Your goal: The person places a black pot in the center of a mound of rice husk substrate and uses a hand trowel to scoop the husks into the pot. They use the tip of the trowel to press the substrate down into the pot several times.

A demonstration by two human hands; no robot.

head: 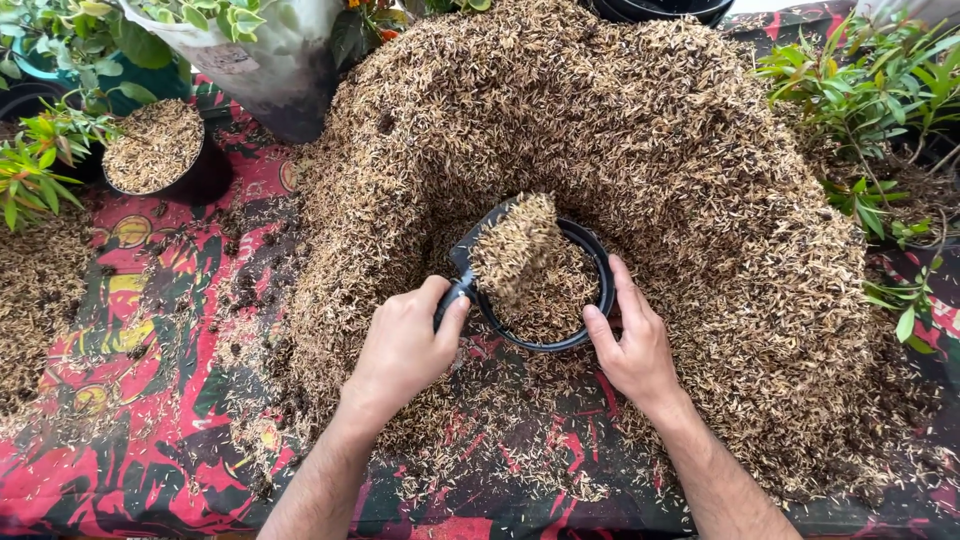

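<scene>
A small black pot [600, 275] sits in a hollow scooped out of a large mound of dry rice husks [640, 130]; it is partly filled with husks. My left hand [405, 345] grips the handle of a black scoop [465, 255] heaped with husks, tipped over the pot's left rim. My right hand [630, 340] holds the pot's right rim, thumb on the near edge and fingers along its side.
A colourful red, black and yellow cloth [150, 400] covers the surface, strewn with husks. Another black pot full of husks [160, 150] stands at the back left beside a white bag [270, 60]. Leafy plants [880, 90] crowd the right and far left.
</scene>
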